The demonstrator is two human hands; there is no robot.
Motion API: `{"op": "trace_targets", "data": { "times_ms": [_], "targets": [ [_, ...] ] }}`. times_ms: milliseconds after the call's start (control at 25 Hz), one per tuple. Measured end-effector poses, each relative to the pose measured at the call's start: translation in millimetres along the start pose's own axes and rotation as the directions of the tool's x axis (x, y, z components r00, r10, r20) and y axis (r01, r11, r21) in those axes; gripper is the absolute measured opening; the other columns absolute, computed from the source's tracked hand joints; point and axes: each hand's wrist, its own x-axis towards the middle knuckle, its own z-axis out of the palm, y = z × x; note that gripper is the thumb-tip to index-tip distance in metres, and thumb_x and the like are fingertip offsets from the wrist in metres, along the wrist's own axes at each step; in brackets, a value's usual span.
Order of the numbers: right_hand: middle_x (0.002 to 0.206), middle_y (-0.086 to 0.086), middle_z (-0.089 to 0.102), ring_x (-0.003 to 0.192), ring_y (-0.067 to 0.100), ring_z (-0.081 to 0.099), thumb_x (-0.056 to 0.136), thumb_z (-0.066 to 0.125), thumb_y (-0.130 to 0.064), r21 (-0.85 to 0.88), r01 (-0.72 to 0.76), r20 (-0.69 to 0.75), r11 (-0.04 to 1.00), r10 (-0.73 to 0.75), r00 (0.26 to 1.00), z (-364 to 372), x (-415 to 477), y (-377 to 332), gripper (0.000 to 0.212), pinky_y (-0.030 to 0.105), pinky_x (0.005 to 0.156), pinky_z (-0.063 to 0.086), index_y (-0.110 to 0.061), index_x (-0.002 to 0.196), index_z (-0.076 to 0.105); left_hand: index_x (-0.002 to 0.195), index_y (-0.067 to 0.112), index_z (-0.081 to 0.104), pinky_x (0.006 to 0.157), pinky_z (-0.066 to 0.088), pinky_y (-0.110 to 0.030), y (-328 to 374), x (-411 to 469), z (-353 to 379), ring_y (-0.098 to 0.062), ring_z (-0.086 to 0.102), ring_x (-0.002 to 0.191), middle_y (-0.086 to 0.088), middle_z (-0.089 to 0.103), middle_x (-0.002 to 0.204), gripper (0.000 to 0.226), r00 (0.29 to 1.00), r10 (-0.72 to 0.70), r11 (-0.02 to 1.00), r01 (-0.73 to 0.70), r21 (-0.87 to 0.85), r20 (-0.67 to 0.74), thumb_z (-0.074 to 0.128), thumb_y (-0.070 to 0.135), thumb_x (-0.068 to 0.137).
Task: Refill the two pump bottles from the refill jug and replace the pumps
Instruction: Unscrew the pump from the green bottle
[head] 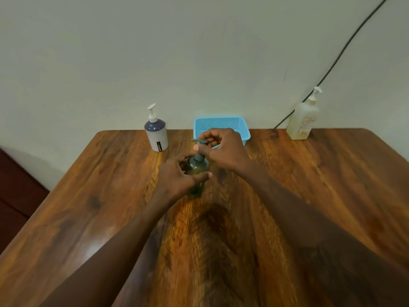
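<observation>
A dark green pump bottle (197,169) stands upright in the middle of the wooden table (309,185). My left hand (177,176) grips its body from the left, thumb across the front. My right hand (223,149) holds the dark pump head (199,141) and collar on top of it. A white bottle with a dark blue shoulder and white pump (156,131) stands at the back left. A pale translucent jug with a white pump (303,117) stands at the back right by the wall.
A light blue plastic basket (221,124) sits against the wall just behind my hands. A black cable (336,60) runs down the wall behind the jug. A dark wooden cabinet (15,185) stands left of the table.
</observation>
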Motion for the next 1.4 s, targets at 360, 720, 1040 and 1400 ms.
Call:
{"op": "trace_targets", "data": {
  "times_ms": [360, 720, 1040, 1400],
  "targets": [
    [0.071, -0.006, 0.07, 0.06, 0.002, 0.062, 0.076, 0.089, -0.039, -0.053, 0.067, -0.024, 0.996, -0.068, 0.997, 1, -82, 6, 0.029, 0.022, 0.057, 0.052, -0.014, 0.085, 0.076, 0.106, 0.032, 0.073, 0.063, 0.051, -0.01, 16, -61, 3, 0.009, 0.067, 0.08, 0.022, 0.072, 0.088, 0.049, 0.996, 0.085, 0.996, -0.084, 0.013, -0.027, 0.092, 0.047, 0.063],
    [0.116, 0.0, 0.075, 0.108, 0.013, 0.071, 0.089, 0.078, -0.022, 0.173, 0.118, 0.283, 0.978, -0.164, 0.945, -21, -144, -50, 0.03, 0.033, 0.094, 0.059, -0.011, 0.116, 0.075, 0.113, 0.02, 0.074, 0.079, 0.059, -0.021, 57, -143, -59, -0.008, 0.074, 0.097, 0.007, 0.079, 0.103, 0.04, 0.961, 0.113, 0.943, -0.024, -0.331, 0.253, 0.087, 0.018, 0.076],
    [0.073, -0.007, 0.067, 0.063, -0.001, 0.058, 0.075, 0.086, -0.049, -0.099, 0.166, 0.097, 0.981, -0.156, 0.983, 1, -161, -75, 0.033, 0.019, 0.063, 0.053, -0.022, 0.082, 0.069, 0.098, 0.041, 0.068, 0.066, 0.051, -0.008, 61, -171, -67, 0.008, 0.069, 0.084, 0.034, 0.071, 0.086, 0.04, 0.987, 0.158, 0.973, -0.15, -0.176, 0.036, 0.093, 0.032, 0.067],
    [0.111, -0.009, 0.068, 0.096, 0.004, 0.068, 0.076, 0.085, -0.05, -0.059, 0.081, 0.166, 0.995, -0.07, 0.984, 6, -162, -74, 0.078, 0.027, 0.085, 0.06, -0.025, 0.141, 0.051, 0.091, 0.044, 0.063, 0.065, 0.048, -0.005, 52, -170, -68, 0.014, 0.065, 0.082, 0.025, 0.068, 0.081, 0.04, 0.987, 0.162, 0.979, -0.159, -0.125, 0.012, 0.092, 0.027, 0.07]
  ]
}}
